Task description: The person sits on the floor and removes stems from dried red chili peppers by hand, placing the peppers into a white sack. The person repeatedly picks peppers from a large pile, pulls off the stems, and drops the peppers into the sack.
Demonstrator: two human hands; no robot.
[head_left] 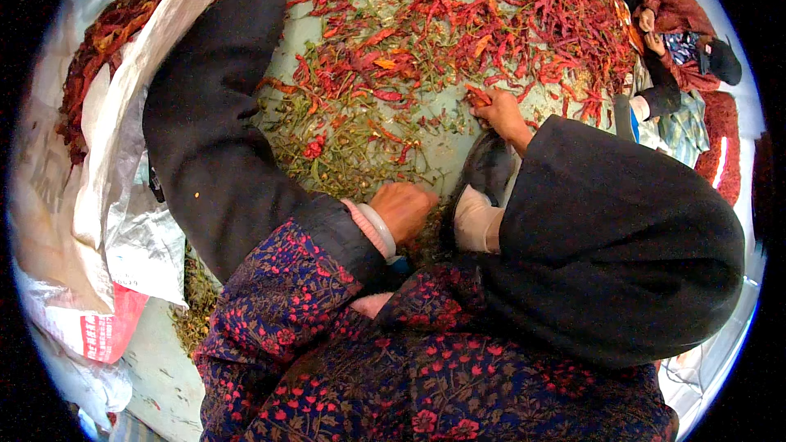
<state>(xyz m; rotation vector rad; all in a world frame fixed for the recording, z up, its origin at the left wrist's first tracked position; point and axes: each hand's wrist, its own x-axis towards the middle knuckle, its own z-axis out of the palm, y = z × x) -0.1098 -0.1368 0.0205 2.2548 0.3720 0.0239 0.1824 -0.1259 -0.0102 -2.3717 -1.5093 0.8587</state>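
Note:
My right hand (502, 115) reaches out past my bent black-trousered knee, its fingers pinched on a dried red chilli pepper (478, 96). Closer to my body, my left hand (402, 212) hangs with its back up and fingers curled; whatever they may hold is hidden. A pink cuff and a white bangle (384, 230) circle the left wrist. Green chilli stems (331, 162) litter the pale floor (445, 156) in front of the left hand. Beyond them spreads a large heap of dried red chillies (522, 6).
On the left stands a white woven sack (132, 86), with dark red chillies (107, 61) beside it. My outstretched leg (209, 116) and dark shoe (488, 166) border the stems. Another person (681, 31) in a red-brown top sits at the upper right, near a full red sack (718, 141).

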